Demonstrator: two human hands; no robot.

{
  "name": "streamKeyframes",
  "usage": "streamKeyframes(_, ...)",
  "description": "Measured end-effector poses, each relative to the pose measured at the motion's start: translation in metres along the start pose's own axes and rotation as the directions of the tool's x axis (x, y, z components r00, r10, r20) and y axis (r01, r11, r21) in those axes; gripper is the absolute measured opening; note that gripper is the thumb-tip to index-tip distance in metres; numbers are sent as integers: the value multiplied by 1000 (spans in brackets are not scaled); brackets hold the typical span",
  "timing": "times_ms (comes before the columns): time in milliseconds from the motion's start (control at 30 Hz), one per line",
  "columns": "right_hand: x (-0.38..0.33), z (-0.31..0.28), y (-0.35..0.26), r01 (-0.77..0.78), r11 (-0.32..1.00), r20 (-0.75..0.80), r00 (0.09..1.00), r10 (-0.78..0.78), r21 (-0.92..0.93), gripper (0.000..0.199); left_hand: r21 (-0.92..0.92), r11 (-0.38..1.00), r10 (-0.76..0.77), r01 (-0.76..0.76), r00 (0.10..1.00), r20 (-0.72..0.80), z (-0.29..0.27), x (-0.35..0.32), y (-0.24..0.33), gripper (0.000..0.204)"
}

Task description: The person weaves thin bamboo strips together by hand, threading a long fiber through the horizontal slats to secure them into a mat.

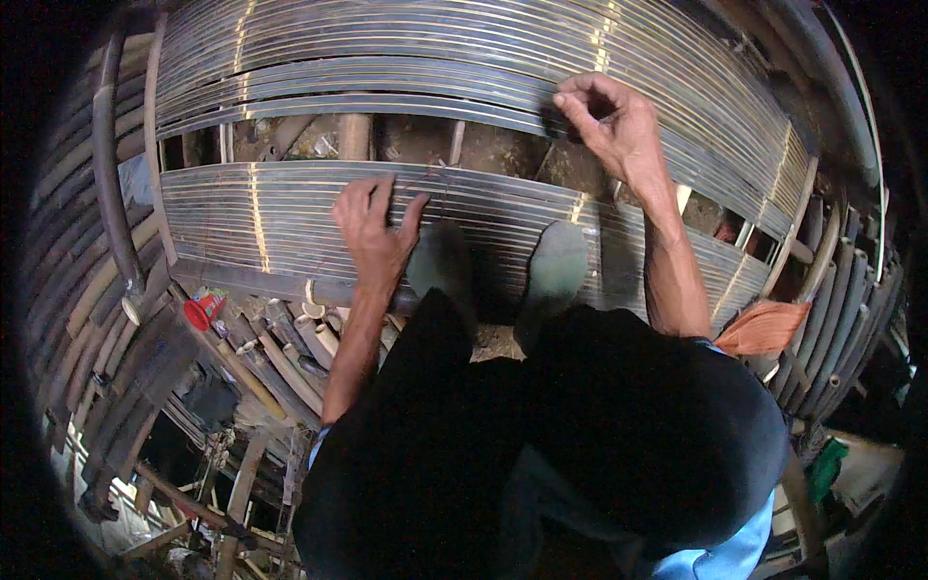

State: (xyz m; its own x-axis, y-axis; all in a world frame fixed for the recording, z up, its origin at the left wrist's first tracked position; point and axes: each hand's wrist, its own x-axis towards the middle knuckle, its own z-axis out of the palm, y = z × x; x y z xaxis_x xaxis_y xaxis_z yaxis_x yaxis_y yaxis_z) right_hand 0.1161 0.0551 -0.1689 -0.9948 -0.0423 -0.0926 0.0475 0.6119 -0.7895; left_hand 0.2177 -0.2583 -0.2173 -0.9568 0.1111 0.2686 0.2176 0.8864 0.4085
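Red cup (pixel 202 309) lying at 9 o'clock on bamboo poles (pixel 280 353). Left hand (pixel 372 227) pressing flat, fingers spread, gripping nothing, on lower slat panel (pixel 261 217), at edge of open gap (pixel 406 140). Slats running 9-to-3. Right hand (pixel 609 121) at 1 o'clock pinching upper slat panel (pixel 406 58) edge. Orange cloth (pixel 764 329) lying at 3 o'clock.

I see a floor of loose bamboo poles (pixel 280 348) and dark planks (pixel 155 367), a red cap (pixel 201 311) lying there. Daylight glints off surfaces; an orange cloth (pixel 764 329) sits at right
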Motion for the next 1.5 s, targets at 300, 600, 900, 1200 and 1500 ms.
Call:
streamKeyframes(300,-28,44,1,52,999,236,970,-50,1,15,-96,977,-184,191,980,82,1,-28,-5,12)
streamKeyframes(600,-28,77,17,74,995,451,892,-36,-67,30,4,803,-548,596,735,399,-114,-99,13,19)
streamKeyframes(900,-22,82,24,-103,995,511,856,80,17,33,-508,508,-385,696,711,588,-179,25,14,25)
streamKeyframes(1200,-25,92,32,-134,990,521,848,96,35,36,-89,151,-793,985,174,584,-311,-208,-190,24)
streamKeyframes(1500,-27,75,32,-109,994,463,881,95,2,31,444,731,-654,519,719,235,-206,-141,-198,33)
